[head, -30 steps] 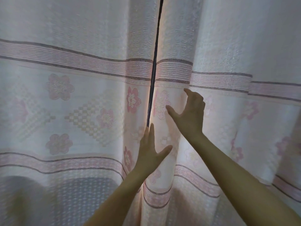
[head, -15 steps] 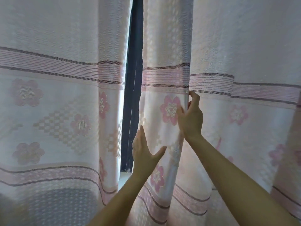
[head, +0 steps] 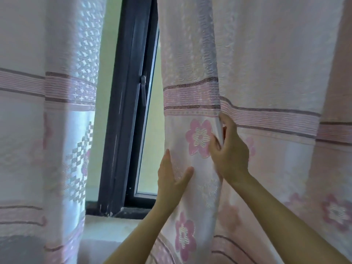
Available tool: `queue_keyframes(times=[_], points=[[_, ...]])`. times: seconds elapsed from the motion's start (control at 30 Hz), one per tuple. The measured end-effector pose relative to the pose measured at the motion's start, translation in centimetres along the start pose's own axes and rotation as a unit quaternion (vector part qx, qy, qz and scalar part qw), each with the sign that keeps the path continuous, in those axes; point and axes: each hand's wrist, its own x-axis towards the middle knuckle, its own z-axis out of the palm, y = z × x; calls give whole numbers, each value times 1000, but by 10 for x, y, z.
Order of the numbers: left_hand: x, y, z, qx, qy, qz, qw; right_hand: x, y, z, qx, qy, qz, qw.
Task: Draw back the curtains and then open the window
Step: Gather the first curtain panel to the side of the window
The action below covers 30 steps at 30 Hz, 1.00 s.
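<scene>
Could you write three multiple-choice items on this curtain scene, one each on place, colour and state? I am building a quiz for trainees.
1. Where does the window handle show?
A. In the gap between the curtains
B. Right of the right hand
C. Below the sill

2. What colour is the window frame?
A. White
B. Dark
C. Red

3. What is the right hand doing?
A. Hanging free
B. Gripping a fold of the right curtain
C. Turning the handle

Answers: 1 A, it sits on the frame between the panels; 2 B, the frame looks dark grey; 3 B, fingers pinch the fold, the left hand flat beside it.

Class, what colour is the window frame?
Dark grey window frame, seen in the head view.
</scene>
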Motion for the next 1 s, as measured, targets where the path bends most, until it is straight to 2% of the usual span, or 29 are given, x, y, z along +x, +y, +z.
queue_keyframes(times=[0.07, 0.17, 0.4, 0.67, 0.73, 0.87, 1.0], points=[[8, 4, 4, 53, 35, 2, 998, 2, 11, 0, -79, 24, -59, 995], [23, 14, 9, 72, 49, 1, 996, 7, 23, 0, -156, 39, -92, 983], [59, 28, 32, -27, 21, 20, 999, 27, 37, -1, -230, 71, -62, 969], [62, 39, 58, -73, -50, 50, 995, 66, 37, -9, -130, 20, 68, 989], [63, 40, 67, -81, -65, 50, 993, 67, 40, -14, -123, 30, 80, 989], [61, 44, 86, -89, -88, 61, 990, 61, 47, -24, -110, 73, 50, 990], [59, 55, 111, -119, -108, 83, 984, 61, 58, -43, -89, 111, 71, 987]])
